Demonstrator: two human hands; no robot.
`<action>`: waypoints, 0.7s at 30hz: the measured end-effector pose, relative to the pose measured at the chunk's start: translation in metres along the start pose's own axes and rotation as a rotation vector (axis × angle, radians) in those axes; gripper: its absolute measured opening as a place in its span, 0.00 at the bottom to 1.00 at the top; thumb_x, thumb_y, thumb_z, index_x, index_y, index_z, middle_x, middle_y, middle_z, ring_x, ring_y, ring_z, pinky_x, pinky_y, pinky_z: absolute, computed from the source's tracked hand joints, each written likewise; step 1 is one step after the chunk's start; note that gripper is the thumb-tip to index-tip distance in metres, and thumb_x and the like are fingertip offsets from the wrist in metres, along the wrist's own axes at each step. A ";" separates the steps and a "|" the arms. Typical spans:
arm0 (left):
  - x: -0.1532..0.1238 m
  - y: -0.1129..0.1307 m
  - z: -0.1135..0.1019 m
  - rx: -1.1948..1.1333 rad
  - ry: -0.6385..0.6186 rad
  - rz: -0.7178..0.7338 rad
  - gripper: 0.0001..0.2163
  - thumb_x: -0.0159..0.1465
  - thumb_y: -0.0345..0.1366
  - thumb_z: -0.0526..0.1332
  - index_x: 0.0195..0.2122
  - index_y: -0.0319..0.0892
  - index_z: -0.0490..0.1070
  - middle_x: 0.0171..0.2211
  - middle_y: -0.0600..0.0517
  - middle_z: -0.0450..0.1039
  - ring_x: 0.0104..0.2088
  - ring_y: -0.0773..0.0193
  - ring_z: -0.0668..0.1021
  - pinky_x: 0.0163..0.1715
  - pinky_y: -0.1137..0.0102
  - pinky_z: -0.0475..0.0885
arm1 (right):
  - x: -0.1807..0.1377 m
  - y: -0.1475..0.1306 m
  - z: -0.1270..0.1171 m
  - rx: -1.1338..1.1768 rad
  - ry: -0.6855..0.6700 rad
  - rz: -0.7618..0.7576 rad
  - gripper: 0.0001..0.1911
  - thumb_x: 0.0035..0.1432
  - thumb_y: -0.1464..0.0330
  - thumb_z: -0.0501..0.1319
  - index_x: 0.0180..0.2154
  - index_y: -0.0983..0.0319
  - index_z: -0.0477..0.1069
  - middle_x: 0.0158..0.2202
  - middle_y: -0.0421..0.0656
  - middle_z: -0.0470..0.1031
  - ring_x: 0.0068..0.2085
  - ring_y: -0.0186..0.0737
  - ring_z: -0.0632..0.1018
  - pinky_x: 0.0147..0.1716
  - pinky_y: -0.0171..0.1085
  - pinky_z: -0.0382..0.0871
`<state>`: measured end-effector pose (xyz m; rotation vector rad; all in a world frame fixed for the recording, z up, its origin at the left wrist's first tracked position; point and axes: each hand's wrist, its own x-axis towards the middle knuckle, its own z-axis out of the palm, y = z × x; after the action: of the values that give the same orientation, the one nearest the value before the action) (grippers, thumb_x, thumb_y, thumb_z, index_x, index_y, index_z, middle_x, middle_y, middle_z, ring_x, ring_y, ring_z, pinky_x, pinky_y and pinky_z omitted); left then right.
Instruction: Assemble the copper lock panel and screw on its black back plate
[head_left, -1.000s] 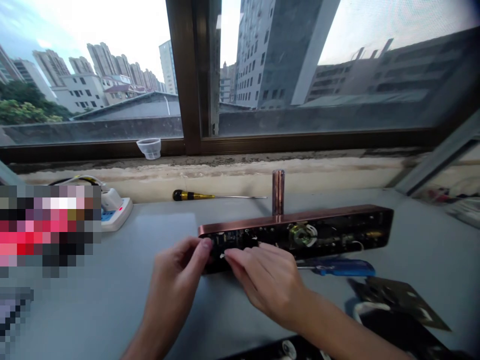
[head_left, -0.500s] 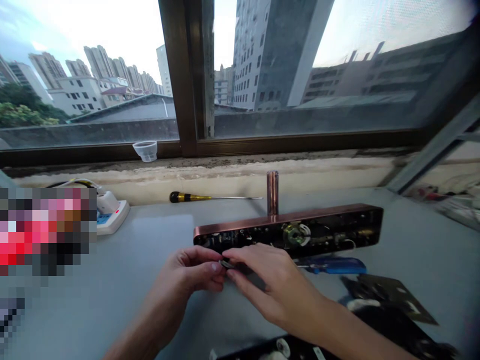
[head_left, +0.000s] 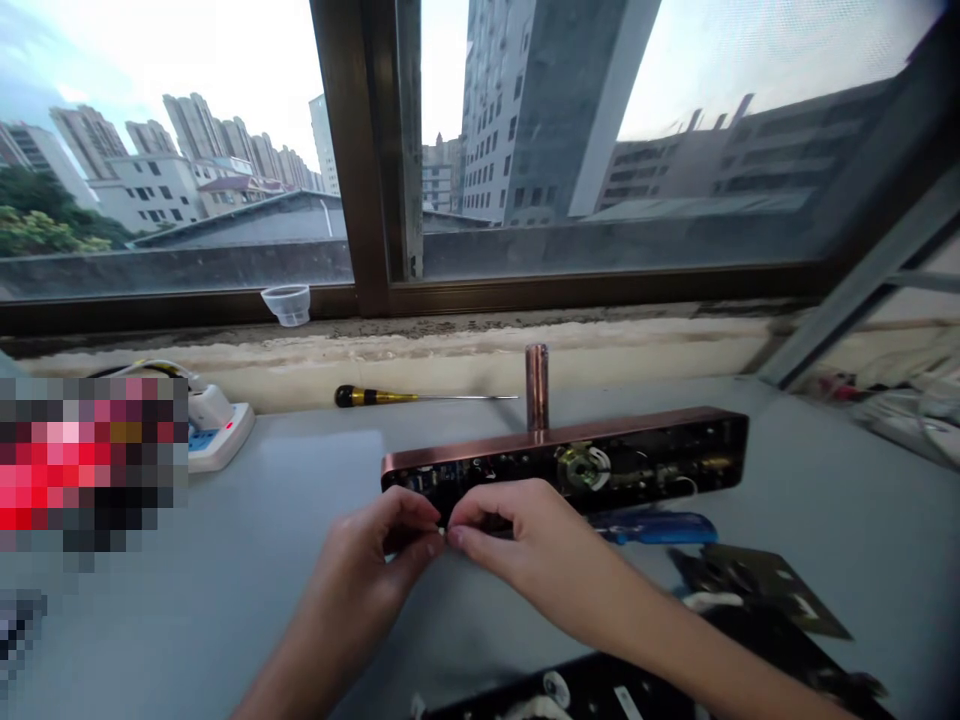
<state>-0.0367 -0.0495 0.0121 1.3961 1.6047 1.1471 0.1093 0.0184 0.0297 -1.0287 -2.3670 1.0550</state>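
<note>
My left hand is closed in a pinch of thumb and forefinger, just in front of a long copper-coloured housing. Fingertip to fingertip with it, my right hand pinches too. What lies between the fingertips is too small and too covered to name. The housing's open dark side faces me, showing circuit parts and a round greenish part near its middle. A copper tube stands up from its top edge. Behind my right hand lies a screwdriver with a blue handle.
A yellow-and-black screwdriver lies at the back. To the left is a power strip with a plug. Dark panels and parts lie at the right, and another dark panel at the front. A clear plastic cup stands on the sill.
A thin dark piece that showed between my fingertips is now hardly visible. Both hands have shifted their grip slightly, the right fingers more curled. The view has moved a little.
</note>
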 end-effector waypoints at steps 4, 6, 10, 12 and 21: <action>0.000 -0.004 0.002 -0.031 0.056 0.004 0.02 0.54 0.32 0.59 0.29 0.44 0.68 0.26 0.55 0.74 0.28 0.65 0.75 0.29 0.72 0.68 | -0.002 0.003 0.005 -0.056 0.043 -0.112 0.09 0.54 0.74 0.56 0.28 0.60 0.74 0.26 0.36 0.74 0.28 0.30 0.71 0.27 0.30 0.58; 0.000 -0.007 0.002 -0.025 0.066 0.009 0.01 0.54 0.32 0.60 0.28 0.44 0.68 0.26 0.56 0.74 0.28 0.66 0.75 0.28 0.72 0.68 | -0.002 0.004 0.007 -0.078 0.045 -0.152 0.08 0.54 0.73 0.56 0.29 0.60 0.74 0.27 0.36 0.75 0.29 0.30 0.72 0.29 0.30 0.59; 0.000 -0.007 0.003 -0.002 0.060 0.014 0.01 0.53 0.33 0.60 0.27 0.44 0.68 0.25 0.56 0.74 0.27 0.66 0.75 0.27 0.73 0.68 | 0.000 0.004 0.010 -0.062 0.055 -0.121 0.09 0.54 0.74 0.56 0.27 0.61 0.73 0.26 0.35 0.74 0.28 0.30 0.71 0.26 0.29 0.57; 0.000 -0.005 0.002 0.025 0.071 0.024 0.01 0.53 0.33 0.60 0.28 0.44 0.68 0.25 0.56 0.75 0.27 0.65 0.76 0.27 0.72 0.69 | 0.001 0.002 0.009 -0.052 0.050 -0.080 0.09 0.54 0.74 0.55 0.26 0.61 0.72 0.24 0.35 0.72 0.27 0.29 0.70 0.25 0.29 0.56; 0.007 -0.013 -0.015 0.147 0.460 0.078 0.14 0.53 0.37 0.60 0.41 0.44 0.65 0.44 0.50 0.71 0.44 0.58 0.73 0.43 0.63 0.68 | 0.007 0.005 0.019 -0.529 0.261 -0.134 0.09 0.55 0.75 0.53 0.26 0.62 0.69 0.29 0.39 0.69 0.30 0.34 0.71 0.27 0.33 0.55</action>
<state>-0.0563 -0.0457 0.0060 1.3608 2.0001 1.5034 0.0962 0.0169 0.0137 -1.0744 -2.4980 0.2220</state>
